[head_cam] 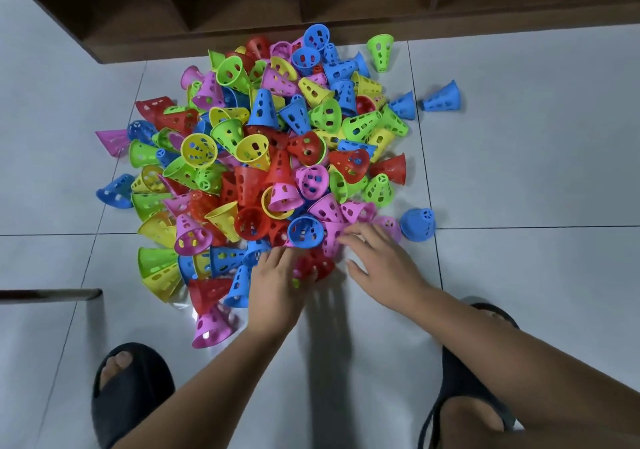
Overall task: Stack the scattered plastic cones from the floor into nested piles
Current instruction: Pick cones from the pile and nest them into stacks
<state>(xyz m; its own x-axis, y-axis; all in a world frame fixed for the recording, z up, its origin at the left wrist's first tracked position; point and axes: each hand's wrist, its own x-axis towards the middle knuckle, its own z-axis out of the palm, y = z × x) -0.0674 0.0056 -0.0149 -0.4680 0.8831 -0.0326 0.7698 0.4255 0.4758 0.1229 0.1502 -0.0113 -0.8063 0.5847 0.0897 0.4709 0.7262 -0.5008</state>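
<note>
**Both hands at the near edge of the pile, nothing nested yet**

The pile (263,144) of cones sits on the floor (519,171) right in front of the person, who squats with sandals (128,389) either side. No stack shows anywhere, so this looks like the very start.

What matters is the red cone (317,267) at the near edge. It lies between the two hands, just to the right of the left hand (275,280) and touching it, so the left is clearly the nearer one. The cone seems to be on its side, but it's smeared with blur and its axis can't be called.

Left fingers reach forward over the edge of the red one. Whether they're curled round it or just resting on it, can't tell.

The right hand (382,263) is easier: fingers spread and fairly straight, holding nothing, tips touching a pink cone (330,237) that lies just beyond the red. A blue cone (304,232), mouth up, sits right beside that pink one.

Best guess: the left takes the red cone and the right goes for the pink to slot them together.
</note>
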